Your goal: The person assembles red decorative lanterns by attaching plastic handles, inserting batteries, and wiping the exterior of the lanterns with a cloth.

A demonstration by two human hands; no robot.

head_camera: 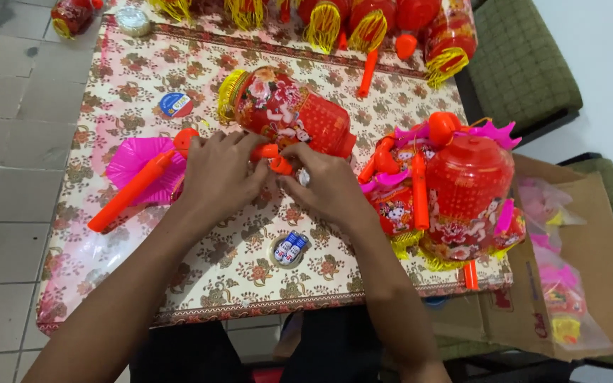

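Floral plastic cloth, cream with red and green flowers, covers the table across the left and centre of the frame, over grey floor tiles
Cardboard box, lower right, open, holding bagged pink and yellow pieces
Green padded chair, upper right, behind the table
Row of red lanterns with yellow fringes, along the top edge of the table
Cluster of finished red lanterns with pink trim and orange handles, right of centre, at the table's near right corner
Red lantern, printed with flowers, gold fringe at its left end, lying on its side in the upper centre, just above both hands
Pink pleated disc with long orange handle, left of centre, flat on the cloth
Left hand, centre, fingers curled together onto the small orange fitting
Right hand, centre, fingertips pinched on the same orange fitting, at the lantern's lower end
Loose orange stick, upper centre
Round tin lid with small batteries, lower centre, below the hands
Round blue and red sticker, upper left
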